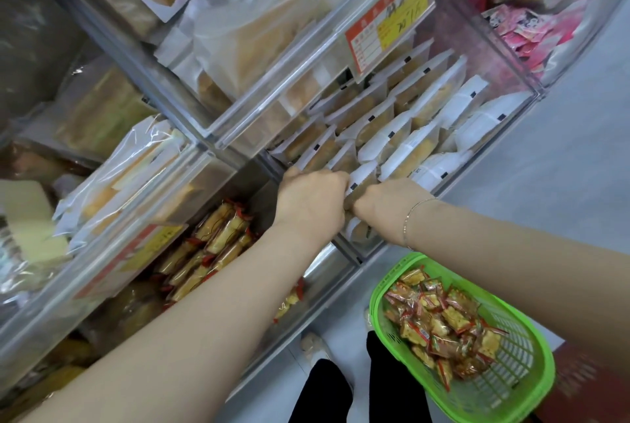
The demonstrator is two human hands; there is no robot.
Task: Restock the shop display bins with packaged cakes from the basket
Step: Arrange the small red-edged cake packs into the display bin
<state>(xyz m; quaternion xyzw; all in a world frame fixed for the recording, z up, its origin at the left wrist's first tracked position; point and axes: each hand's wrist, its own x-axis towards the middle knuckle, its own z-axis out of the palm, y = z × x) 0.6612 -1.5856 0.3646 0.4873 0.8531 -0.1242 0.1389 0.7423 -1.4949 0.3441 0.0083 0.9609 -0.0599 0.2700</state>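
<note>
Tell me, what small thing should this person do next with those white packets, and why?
Probably slide the white packet down into the clear bin and let go. Both the left hand and right hand pinch it at the front of the standing rows, where it stands not fully seated.

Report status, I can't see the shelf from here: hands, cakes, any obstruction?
Both hands grip white cake packets at bin front. Green basket still holds cakes. Nothing blocking.
</note>
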